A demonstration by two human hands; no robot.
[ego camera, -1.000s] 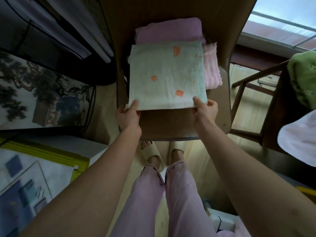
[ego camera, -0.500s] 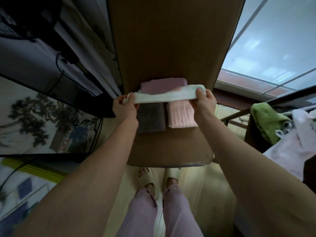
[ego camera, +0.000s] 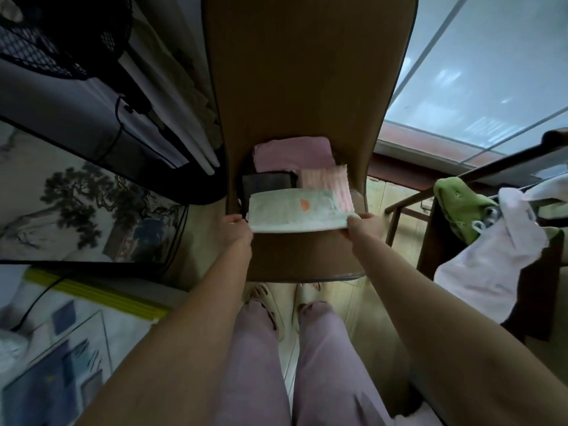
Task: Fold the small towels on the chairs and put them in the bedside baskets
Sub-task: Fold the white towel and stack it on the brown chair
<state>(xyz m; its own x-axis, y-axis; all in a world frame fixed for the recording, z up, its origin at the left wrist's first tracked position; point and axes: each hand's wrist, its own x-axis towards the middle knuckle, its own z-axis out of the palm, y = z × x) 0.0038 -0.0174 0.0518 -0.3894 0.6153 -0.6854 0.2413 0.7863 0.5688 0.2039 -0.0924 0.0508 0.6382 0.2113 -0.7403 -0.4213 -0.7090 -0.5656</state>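
Both hands hold one folded towel by its near corners. Left hand (ego camera: 236, 229) pinches the left corner of the pale green towel (ego camera: 292, 212), and right hand (ego camera: 364, 224) pinches the right corner. The towel has a small orange mark on top. It is held flat, low over the brown chair (ego camera: 307, 259); whether it touches the seat is hard to tell.

Behind it, on the seat, lie three more folded towels. A dark grey towel (ego camera: 267, 182) is on the left, a light pink ribbed towel (ego camera: 327, 182) is on the right, and a big pink towel (ego camera: 293, 153) sits at the back against the chair back. The green towel covers the near edges of the grey and ribbed ones.

To the right, a green cloth (ego camera: 458, 204) and a white cloth (ego camera: 491, 259) hang on another chair.
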